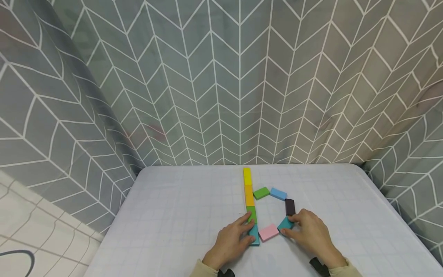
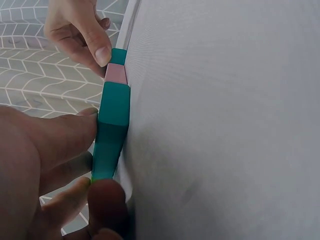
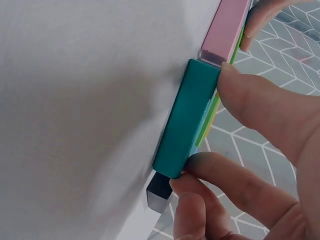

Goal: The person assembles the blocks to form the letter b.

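Observation:
Flat rectangular blocks lie on the table in a straight column and a curved row beside it. My right hand (image 1: 311,232) holds a teal block (image 3: 186,120) of the curve between thumb and index finger, one at each end. That block's ends sit right at a pink block (image 1: 268,232) and a black block (image 1: 290,207). My left hand (image 1: 231,243) rests on the column's near end. Its thumb is on the nearest teal block (image 2: 114,105), and other fingertips are at the green block (image 1: 251,209) beyond, partly covering it.
Farther along the column lie an orange block (image 1: 249,195) and a yellow block (image 1: 247,176). A second green block (image 1: 261,193) and a blue block (image 1: 278,194) form the curve's far side. A patterned grey curtain (image 1: 225,96) hangs behind the white table (image 1: 173,207).

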Tool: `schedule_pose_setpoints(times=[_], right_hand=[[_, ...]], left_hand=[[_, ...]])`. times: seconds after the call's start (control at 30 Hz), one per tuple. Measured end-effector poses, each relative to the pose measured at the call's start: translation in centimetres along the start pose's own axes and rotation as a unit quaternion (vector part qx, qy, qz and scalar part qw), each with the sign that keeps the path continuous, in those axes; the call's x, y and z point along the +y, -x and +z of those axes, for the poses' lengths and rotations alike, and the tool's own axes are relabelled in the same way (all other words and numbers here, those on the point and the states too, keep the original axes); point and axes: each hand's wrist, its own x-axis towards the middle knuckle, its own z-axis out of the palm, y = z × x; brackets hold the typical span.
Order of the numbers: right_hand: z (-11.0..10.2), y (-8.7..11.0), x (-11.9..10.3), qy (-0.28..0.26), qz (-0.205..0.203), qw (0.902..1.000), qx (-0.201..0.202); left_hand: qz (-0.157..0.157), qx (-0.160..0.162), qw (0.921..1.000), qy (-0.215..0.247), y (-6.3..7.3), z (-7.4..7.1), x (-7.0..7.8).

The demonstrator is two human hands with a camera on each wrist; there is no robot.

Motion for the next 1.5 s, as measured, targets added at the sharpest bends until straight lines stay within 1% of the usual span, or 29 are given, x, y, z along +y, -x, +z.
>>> schedule_pose_setpoints(times=[0.17, 0.37, 0.53, 0.7, 0.93, 1.07, 1.17, 1.23, 1.27, 1.33, 1.4, 1.43, 1.5], right_hand=[[0.13, -0.06, -0.11, 0.016, -0.016, 0.9997, 0.006], [0.05, -0.16, -0.22, 0.02, -0.01, 0.9997, 0.004], [0.16, -0.25, -0.21, 0.029, -0.015, 0.9993, 0.015], [0.38, -0.28, -0.26, 0.033, -0.023, 0.9989, 0.023], [0.45, -0.31, -0.4, 0.043, -0.016, 0.9988, 0.016], [0.39, -0.16, -0.35, 0.056, -0.03, 0.9973, 0.035], [0.31, -0.07, -0.38, 0.056, -0.049, 0.9956, 0.057], [0.24, -0.12, -0.53, 0.046, -0.06, 0.9958, 0.051], [0.22, -0.13, -0.65, 0.038, -0.07, 0.9961, 0.039], [0.31, -0.14, -0.82, 0.024, -0.105, 0.9941, 0.013], [0.49, -0.07, -0.89, 0.014, -0.143, 0.9895, -0.014], [0.64, -0.01, -0.88, 0.012, -0.165, 0.9859, -0.023], [0.98, 0.02, -0.71, 0.008, -0.211, 0.9771, -0.024]], left_hand=[[0.001, 0.001, 1.0, 0.001, -0.06, 0.02, 0.01], [0.009, 0.008, 0.9999, 0.005, 0.12, 0.06, 0.05], [0.011, 0.011, 0.9999, 0.004, -0.03, 0.04, 0.08], [0.006, 0.006, 1.0, 0.004, -0.03, 0.01, 0.08], [-0.002, 0.0, 1.0, 0.005, 0.02, 0.03, 0.07], [-0.002, -0.001, 1.0, 0.004, 0.02, 0.04, 0.06], [0.001, 0.0, 1.0, 0.001, 0.01, -0.02, 0.05], [0.004, 0.001, 1.0, 0.0, 0.0, -0.09, 0.0], [0.004, 0.001, 1.0, 0.0, 0.0, -0.11, -0.02], [0.003, 0.001, 1.0, 0.0, -0.02, -0.13, -0.04], [0.002, 0.0, 1.0, 0.001, -0.05, -0.09, -0.06], [0.0, -0.001, 1.0, 0.001, -0.05, -0.08, -0.04], [-0.001, -0.002, 1.0, 0.0, -0.04, -0.07, -0.02]])
